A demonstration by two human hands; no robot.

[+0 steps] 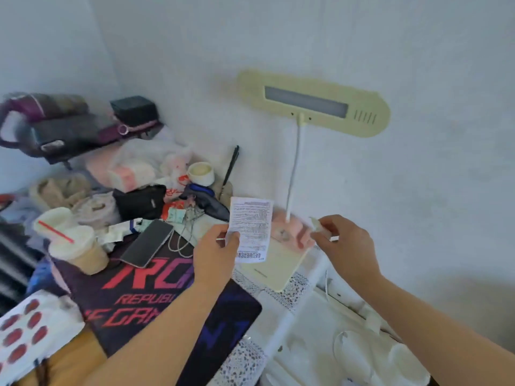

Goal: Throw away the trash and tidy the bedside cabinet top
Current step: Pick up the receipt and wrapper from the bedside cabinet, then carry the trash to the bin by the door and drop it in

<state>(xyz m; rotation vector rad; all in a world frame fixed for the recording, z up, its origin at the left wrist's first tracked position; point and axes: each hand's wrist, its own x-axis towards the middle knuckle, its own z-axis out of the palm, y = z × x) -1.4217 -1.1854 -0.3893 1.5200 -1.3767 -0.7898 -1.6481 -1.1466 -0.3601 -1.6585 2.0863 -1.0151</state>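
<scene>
I judge the tidy-up barely begun: my left hand [216,247] has its grip pinched on a printed receipt [250,228], my right hand [344,242] pinches a small wrapper scrap [316,222] near the lamp base [274,263], while 1 lidded drink cup [76,246] and clutter crowd the tabletop [292,291] at left.

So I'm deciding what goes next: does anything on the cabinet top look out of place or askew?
The two lidded drink cups at the left edge lean together, tilted rather than upright, one with a red straw. The phone lies crooked, half on the gaming mouse pad.
</scene>
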